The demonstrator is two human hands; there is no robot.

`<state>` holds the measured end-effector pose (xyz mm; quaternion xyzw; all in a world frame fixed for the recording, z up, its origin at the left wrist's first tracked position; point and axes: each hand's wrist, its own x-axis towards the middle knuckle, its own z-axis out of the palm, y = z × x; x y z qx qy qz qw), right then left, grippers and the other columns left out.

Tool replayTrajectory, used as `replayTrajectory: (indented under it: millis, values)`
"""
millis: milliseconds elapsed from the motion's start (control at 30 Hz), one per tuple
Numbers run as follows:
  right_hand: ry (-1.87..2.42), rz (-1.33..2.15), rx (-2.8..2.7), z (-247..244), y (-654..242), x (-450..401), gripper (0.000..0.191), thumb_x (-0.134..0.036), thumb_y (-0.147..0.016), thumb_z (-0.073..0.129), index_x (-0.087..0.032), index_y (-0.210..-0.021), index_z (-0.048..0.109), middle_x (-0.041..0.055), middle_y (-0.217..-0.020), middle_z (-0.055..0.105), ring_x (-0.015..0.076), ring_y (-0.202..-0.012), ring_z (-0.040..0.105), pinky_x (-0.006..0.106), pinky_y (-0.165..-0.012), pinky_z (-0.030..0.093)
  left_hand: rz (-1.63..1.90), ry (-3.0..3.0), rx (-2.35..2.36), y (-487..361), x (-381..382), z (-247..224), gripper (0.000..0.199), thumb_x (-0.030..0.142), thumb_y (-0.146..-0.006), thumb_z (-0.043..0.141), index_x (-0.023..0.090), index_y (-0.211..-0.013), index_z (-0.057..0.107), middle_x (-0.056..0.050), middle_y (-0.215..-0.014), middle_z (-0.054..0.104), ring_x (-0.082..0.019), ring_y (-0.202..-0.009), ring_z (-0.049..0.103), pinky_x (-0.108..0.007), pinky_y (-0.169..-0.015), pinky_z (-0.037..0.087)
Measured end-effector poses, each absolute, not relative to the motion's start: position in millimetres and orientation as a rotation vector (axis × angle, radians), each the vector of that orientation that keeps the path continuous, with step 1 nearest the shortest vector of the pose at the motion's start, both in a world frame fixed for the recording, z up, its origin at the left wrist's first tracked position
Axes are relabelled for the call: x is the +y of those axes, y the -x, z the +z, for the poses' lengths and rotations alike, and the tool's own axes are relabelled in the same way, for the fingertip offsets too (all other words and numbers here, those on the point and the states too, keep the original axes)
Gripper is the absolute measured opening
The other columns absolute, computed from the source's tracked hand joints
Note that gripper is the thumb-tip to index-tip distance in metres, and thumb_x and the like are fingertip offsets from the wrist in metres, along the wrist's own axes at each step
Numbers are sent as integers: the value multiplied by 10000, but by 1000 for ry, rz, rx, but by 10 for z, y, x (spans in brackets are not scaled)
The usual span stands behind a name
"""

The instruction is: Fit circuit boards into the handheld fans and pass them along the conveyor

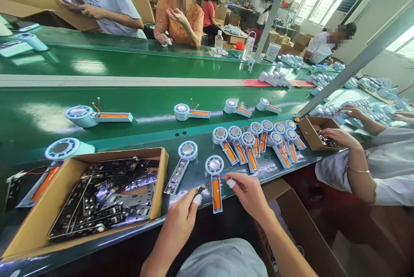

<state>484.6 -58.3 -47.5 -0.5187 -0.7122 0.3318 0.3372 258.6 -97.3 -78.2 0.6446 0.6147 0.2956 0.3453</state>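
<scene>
A light-blue handheld fan [214,165] lies before me at the bench edge, its handle open on an orange battery [216,195]. My left hand [181,214], closed, pinches a small dark circuit board [200,190] just left of that handle. To the right of it, my right hand [247,193] has thumb and finger pressed together on a thin red wire [223,177]. White covers show on fingertips of both hands. Beside my left hand rests another fan [187,151] with a circuit board showing in its handle.
An open cardboard box [164,169] of dark circuit boards stands at left. Several open fans [248,140] cluster to the right; more sit spaced along the green conveyor belt [155,96]. At right, a co-worker's hand [339,136] reaches into a small box [310,134]. People sit across the belt.
</scene>
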Motion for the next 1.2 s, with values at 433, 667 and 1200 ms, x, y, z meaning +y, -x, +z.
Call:
replayTrajectory:
  millis: [433,667,1200]
  values:
    - [1109,1270,-1750,-481,-4314,-451,128,-240,-900,633,-181,-934,742,39,-870,760,172,-798,709,273,-739,555,891,-1248,1499,-2726,-957,-604,244,354,-866,395,218,-952,577,55,-532,538,-170,-456,566,-283,-488,472]
    - [1059,1006,-2046,-364,-4400,-493,285,-146,-953,550,-221,-1192,687,53,-1004,755,182,-927,702,301,-843,546,913,-1200,1443,-2730,-949,-521,302,433,-886,446,205,-1008,601,59,-546,533,-160,-459,544,-264,-471,444]
    - [949,563,-2217,-540,-4390,-512,246,-103,-987,470,-214,-1062,676,75,-1000,672,196,-926,612,315,-814,528,987,-1048,1394,-2817,-923,-598,421,604,-910,440,196,-927,541,75,-526,512,-129,-417,506,-236,-411,410]
